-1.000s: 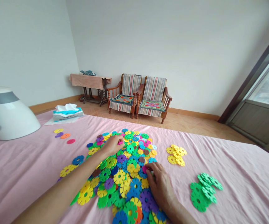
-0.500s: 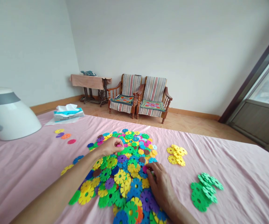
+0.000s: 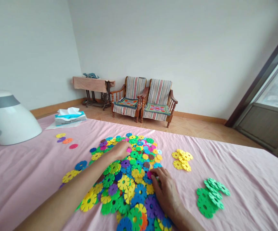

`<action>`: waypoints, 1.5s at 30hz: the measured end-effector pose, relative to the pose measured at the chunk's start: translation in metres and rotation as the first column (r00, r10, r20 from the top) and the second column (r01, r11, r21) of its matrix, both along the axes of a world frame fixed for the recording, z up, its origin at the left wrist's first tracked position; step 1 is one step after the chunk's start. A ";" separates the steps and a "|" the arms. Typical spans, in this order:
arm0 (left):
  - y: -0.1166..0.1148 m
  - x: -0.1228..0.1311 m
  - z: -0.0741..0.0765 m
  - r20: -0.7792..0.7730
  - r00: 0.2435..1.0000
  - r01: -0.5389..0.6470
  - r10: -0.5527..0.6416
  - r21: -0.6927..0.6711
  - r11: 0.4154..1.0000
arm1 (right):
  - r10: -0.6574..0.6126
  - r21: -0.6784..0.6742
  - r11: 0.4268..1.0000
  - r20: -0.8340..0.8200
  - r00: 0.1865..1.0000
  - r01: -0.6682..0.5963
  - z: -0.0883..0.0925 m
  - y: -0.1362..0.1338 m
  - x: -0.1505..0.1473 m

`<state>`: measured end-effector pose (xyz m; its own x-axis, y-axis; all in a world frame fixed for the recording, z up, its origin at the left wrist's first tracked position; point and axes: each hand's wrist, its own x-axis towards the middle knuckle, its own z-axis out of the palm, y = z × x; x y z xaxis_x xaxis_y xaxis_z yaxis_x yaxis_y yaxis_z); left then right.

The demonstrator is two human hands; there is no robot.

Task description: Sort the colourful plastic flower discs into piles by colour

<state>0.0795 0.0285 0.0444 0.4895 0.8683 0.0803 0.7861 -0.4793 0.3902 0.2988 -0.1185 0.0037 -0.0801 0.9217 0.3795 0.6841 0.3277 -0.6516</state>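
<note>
Big pile of notched discs (image 3: 123,182), mixed colours, sits on a pink cloth (image 3: 254,183) in front of the person, pcs mostly flat & overlapping. L hand (image 3: 121,150) is at the upper-L part of the pile, back of hand up, fingers curled in; a pink disc (image 3: 129,149) shows right by the fingertips, but can't say if it's pinched or just lying there. L forearm (image 3: 76,189) slants across the pile's L side & hides some pcs. R hand (image 3: 166,189) is at the pile's R edge, fingers loosely bent; a magenta disc (image 3: 149,174) shows at its fingertips, grip on it unclear. Off to R, apart from the pile: a yellow cluster (image 3: 183,157) &, nearer the person, a green cluster (image 3: 214,194), pcs overlapping in both. Upper L of pile, 4 loose pcs: yellow disc (image 3: 60,135), purple disc (image 3: 61,140), orange disc (image 3: 67,141) close tog., red-pink disc (image 3: 73,146) a bit apart. Blue disc (image 3: 81,165) lies just beyond L forearm. White jug (image 3: 17,125) w/ grey top at far L; tissue box (image 3: 70,120) to its R, tissue sticking up. Bkgd: 2 wooden chairs w/ striped covers, L chair (image 3: 130,102) & R chair (image 3: 156,109), side by side nr wall (image 3: 189,48); cloth-draped stand (image 3: 90,84) to their L; door (image 3: 266,128) far R.
</note>
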 end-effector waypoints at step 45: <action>-0.059 0.013 0.008 0.446 0.894 0.179 -0.046 -0.259 0.949 | 0.029 0.032 0.999 -0.100 0.995 -0.025 0.017 0.004 -0.007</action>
